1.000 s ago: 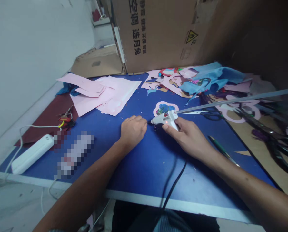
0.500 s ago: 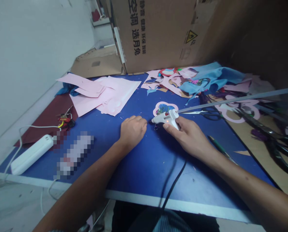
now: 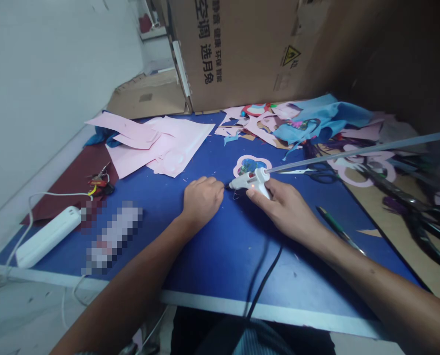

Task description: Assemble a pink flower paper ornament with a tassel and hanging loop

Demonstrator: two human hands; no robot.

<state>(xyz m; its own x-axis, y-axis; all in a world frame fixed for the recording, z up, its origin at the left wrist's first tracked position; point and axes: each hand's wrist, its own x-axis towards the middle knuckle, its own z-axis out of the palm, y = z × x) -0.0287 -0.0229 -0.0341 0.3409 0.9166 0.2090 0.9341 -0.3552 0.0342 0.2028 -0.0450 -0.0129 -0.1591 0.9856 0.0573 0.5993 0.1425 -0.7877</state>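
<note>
White glue gun [image 3: 250, 180] clamped in right fingers [image 3: 258, 198], left fingers [image 3: 218, 190] curled, grip unclear, scalloped piece [image 3: 248, 164] partly behind gun, scissors [image 3: 307, 171] nearby

Smooth white plastic forms the glue gun [image 3: 258, 177], its stick [image 3: 353, 154] translucent and glossy, above a smooth blue surface [image 3: 220, 261] with a soft sheen; matt brown cardboard [image 3: 249, 54] stands behind smooth pink paper [image 3: 193, 135], far left, and rumpled blue cloth [image 3: 330, 119], far right.
</note>
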